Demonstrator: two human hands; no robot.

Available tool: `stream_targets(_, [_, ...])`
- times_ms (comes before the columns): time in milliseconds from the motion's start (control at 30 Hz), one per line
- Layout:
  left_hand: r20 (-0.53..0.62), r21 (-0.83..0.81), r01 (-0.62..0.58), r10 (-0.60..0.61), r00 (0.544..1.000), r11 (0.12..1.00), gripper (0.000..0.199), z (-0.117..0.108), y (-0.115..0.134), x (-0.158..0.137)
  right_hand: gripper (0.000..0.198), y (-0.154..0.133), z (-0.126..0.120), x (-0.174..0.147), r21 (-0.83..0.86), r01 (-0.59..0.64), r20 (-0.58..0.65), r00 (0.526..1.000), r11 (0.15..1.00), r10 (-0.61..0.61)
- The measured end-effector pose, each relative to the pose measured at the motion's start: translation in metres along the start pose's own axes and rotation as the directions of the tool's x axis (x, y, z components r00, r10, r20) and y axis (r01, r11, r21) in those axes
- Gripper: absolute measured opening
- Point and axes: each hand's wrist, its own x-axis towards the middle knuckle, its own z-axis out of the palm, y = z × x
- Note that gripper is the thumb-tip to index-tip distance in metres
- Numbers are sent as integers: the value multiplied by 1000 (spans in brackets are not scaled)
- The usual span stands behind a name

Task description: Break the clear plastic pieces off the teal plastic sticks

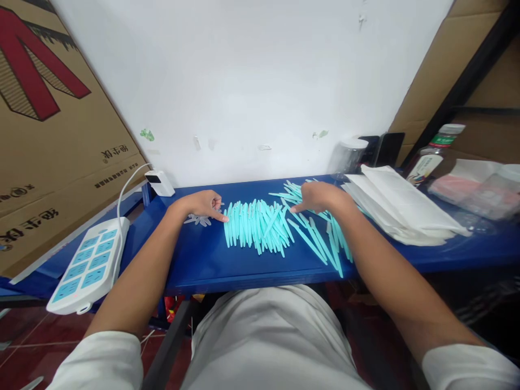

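Slim turquoise sticks with pale tips [254,225] lie side by side in a row on the blue table, more jumbled at the right end. My left hand [203,205] is at the row's left end, its thumb stretched out against the outermost stick and its other fingers loosely curled. Small translucent grey pieces [197,219] lie under and beside that hand. At the right end, my right hand [317,197] reaches its thumb to the row; its other fingers are mostly hidden. Looser turquoise sticks [312,238] spread beneath and around it. I see nothing gripped in either hand.
White flat bags [406,208] are stacked at right, near a lidded clear jar [349,154], a bottle [430,151] and plastic containers [487,189]. A power strip [89,265] and small white device [160,183] are at left. A white wall [260,81] stands behind.
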Motion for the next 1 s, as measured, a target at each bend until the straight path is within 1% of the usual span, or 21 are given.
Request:
stream_targets(67, [-55,11,20,-19,998,1000,55,-1,-1,0,57,4,-3,-6,8,-23,183,983,1000,21])
stream_targets(133, [-117,19,35,-32,993,999,56,-2,-1,0,58,0,-5,-14,29,-11,296,955,1000,2])
stream_targets(233, [-181,43,53,-44,983,998,56,-3,3,0,55,-11,-5,-22,-11,-32,368,929,999,34])
stream_targets(300, [-211,71,63,-47,976,995,56,-3,7,-1,49,-16,-5,-24,-35,-32,386,921,999,43])
stream_targets(400, [-285,108,27,5,959,994,56,-2,12,-1,36,-13,-4,-20,-6,-2,390,921,1000,4])
stream_targets(500, [-333,113,-76,110,937,991,55,5,21,2,27,-3,-3,-12,35,10,372,928,999,-22])
stream_targets(600, [-277,65,-218,227,934,974,53,21,40,4,22,4,-1,-5,34,34,359,932,999,-43])
stream_targets(667, [-235,45,-330,331,914,943,50,34,58,3,22,4,1,-2,11,46,344,938,999,-46])
stream_targets(767, [-157,-2,-440,434,887,898,46,50,82,0,27,2,2,1,-65,57,312,949,996,-34])
stream_targets(867, [-109,-80,-469,460,881,879,43,59,95,-3,31,1,2,5,-170,96,265,963,981,-48])
stream_targets(1000, [-88,-179,-460,452,888,870,42,62,97,-4,31,3,6,12,-257,131,166,982,958,-90])
